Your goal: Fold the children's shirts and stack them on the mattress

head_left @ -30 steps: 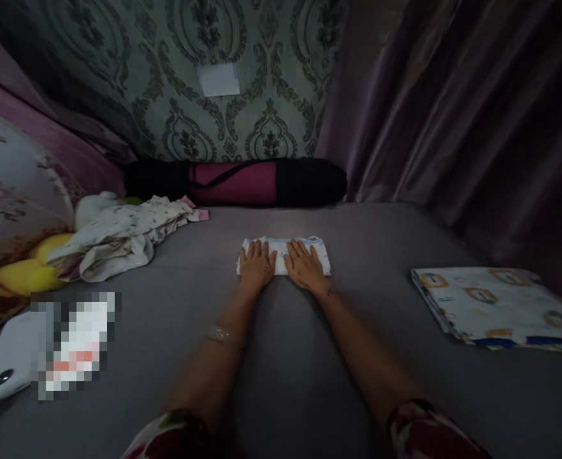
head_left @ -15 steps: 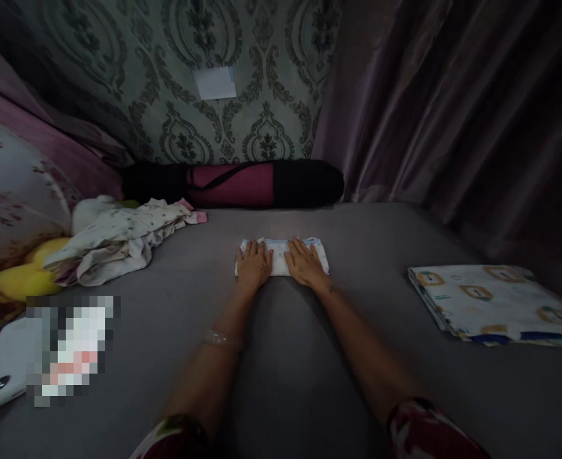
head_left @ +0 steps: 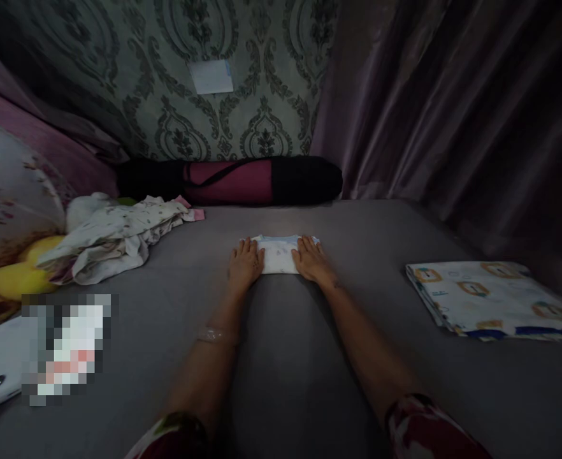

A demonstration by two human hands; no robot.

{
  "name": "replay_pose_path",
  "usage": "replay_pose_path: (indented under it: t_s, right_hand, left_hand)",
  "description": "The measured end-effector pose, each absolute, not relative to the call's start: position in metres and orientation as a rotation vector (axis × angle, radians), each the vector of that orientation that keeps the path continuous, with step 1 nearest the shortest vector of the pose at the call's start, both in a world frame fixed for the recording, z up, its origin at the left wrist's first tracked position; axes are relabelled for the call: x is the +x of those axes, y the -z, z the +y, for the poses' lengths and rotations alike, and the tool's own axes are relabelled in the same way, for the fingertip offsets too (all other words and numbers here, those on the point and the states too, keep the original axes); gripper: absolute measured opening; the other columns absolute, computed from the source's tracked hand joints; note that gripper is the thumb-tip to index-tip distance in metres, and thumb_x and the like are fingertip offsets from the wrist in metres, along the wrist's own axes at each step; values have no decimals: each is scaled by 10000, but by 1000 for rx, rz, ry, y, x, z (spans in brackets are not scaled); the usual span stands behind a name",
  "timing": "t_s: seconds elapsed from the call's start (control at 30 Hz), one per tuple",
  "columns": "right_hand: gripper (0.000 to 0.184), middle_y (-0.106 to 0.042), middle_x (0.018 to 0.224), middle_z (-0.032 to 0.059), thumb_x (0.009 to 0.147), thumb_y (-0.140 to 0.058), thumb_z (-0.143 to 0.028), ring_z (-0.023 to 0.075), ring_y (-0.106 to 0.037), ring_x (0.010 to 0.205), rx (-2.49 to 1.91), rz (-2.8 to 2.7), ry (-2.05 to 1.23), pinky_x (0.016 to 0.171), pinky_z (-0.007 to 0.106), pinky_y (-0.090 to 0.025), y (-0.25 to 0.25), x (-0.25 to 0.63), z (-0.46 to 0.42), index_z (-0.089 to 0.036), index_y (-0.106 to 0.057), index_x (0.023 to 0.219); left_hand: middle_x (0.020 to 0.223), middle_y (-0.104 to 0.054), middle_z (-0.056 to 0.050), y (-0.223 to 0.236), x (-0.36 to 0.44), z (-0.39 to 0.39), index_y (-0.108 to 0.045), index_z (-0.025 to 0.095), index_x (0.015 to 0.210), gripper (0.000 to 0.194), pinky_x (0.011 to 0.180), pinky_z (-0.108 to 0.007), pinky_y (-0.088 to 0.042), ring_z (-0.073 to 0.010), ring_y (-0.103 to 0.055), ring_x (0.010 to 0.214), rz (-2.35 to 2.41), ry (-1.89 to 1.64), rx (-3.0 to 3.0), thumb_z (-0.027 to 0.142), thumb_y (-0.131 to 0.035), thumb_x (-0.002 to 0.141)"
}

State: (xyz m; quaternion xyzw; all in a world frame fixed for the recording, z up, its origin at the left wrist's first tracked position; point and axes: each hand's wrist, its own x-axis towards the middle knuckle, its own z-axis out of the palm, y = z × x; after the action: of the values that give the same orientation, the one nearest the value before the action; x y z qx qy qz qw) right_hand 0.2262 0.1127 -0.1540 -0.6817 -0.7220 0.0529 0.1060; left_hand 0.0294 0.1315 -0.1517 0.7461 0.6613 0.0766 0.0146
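Note:
A small folded white cloth [head_left: 280, 256] with a pale blue upper edge lies flat on the grey bed sheet [head_left: 281, 357]; its exact kind of garment I cannot make out. My left hand [head_left: 246, 262] lies palm down at its left end, fingers stretched forward and covering that edge. On the opposite end rests my right hand [head_left: 311, 258], also palm down, the thumb pointing inward over the cloth. Neither hand grips it. Between the two thumbs the middle of the cloth shows.
Right of my arm lies a folded white printed cloth [head_left: 491, 296]. Crumpled patterned clothing [head_left: 113, 239] and a yellow plush thing [head_left: 20, 277] are at the left, above a white device [head_left: 8, 357] beside a blurred patch. A black and maroon bag [head_left: 233, 182] lines the wall.
My hands have moved apart toward the ends of the folded cloth, so more of its middle shows. The whole view has shifted slightly.

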Motion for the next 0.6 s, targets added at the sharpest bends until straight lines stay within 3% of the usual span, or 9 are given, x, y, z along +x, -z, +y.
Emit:
replay_pose_path:
  t_s: [0.4, 0.6]
  right_hand:
    - [634, -288, 1547, 174, 977, -183, -387, 267, -230, 1433, -2064, -2065, -134, 1163, 394, -171, 158, 246, 114, -8, -292, 1473]
    - [630, -233, 1569, 165, 985, -188, -401, 272, -185, 1449, -2136, -2076, -207, 1169, 433, -137, 140, 240, 114, -31, -276, 1486]
  left_hand:
    - [1576, -245, -108, 159, 9, 141, -263, 133, 1504, 621, 1168, -491, -180, -273, -228, 1446, 1978, -254, 2183, 444, -171, 974]
    - [1535, -348, -102, 156, -2, 149, -370, 177, 1450, 536, 1138, -428, -292, -213, -301, 1421, 1991, -477, 2123, 383, -189, 990]
